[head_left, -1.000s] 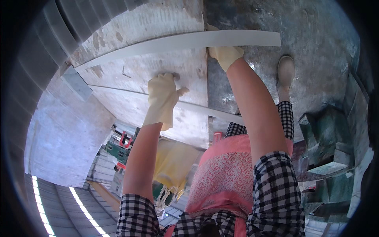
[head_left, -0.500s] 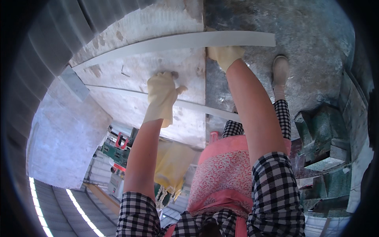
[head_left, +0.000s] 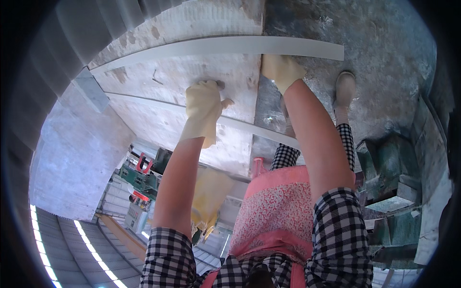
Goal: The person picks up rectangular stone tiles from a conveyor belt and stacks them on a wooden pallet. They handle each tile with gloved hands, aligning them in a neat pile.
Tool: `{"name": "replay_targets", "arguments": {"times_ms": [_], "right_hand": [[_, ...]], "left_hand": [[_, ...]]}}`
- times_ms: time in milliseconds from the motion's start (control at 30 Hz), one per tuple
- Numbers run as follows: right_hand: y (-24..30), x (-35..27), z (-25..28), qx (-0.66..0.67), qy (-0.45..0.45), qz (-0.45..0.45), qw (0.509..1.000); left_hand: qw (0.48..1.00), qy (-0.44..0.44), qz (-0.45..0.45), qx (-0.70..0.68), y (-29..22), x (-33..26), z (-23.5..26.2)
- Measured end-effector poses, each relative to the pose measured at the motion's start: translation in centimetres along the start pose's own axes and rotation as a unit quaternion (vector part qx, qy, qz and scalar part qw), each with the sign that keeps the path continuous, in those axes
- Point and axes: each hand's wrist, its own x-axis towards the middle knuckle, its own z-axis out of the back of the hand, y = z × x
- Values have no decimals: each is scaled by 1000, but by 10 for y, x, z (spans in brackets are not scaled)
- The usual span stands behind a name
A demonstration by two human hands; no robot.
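My left hand (head_left: 204, 100), in a pale cream glove, is closed above the flat tabletop. A small dark grey end (head_left: 220, 84) and a brownish tip (head_left: 227, 102) show beside its fingers; what it grips is mostly covered. In a matching glove, my right hand (head_left: 284, 72) is at the table's edge, against the underside of a long pale strip (head_left: 216, 46). Its fingers are hidden by the strip and the edge. That strip lies across the far part of the table (head_left: 168, 110) and juts past its right edge. A second narrow strip (head_left: 259, 129) runs nearer me, passing beneath my left wrist.
A small bent piece (head_left: 156, 77) lies between the strips. A grey block (head_left: 91, 89) stands at the table's left end. Green metal machine parts (head_left: 391, 163) are at the right, with more machinery (head_left: 139, 177) at the lower left. Yellow cloth (head_left: 211, 189) hangs near my apron.
The whole view has shifted slightly, with the table edge now farther right. Fingertips seen beyond the far strip earlier no longer show. Both hands keep nearly the same places.
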Motion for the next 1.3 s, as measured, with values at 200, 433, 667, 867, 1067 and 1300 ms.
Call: {"name": "replay_targets", "arguments": {"times_ms": [200,433,667,867,1067,1300], "right_hand": [[2,3,-4,21,7,-34,999],[-4,5,-13,20,-66,27,997],[-49,-15,-5,512,73,-83,852],[-158,-114,57,440,4,-101,892],[-233,-217,112,343,-69,-267,898],[-234,-322,119,377,-50,-320,868]], "left_hand": [[999,-20,-23,8,2,2,-1],[999,-27,-31,-7,5,2,-5],[998,-51,-20,-27,6,3,-12],[994,-82,-35,-71,7,-2,-10],[984,-59,-47,-164,18,-4,-8],[946,-225,-89,-214,-14,-83,-63]]}}
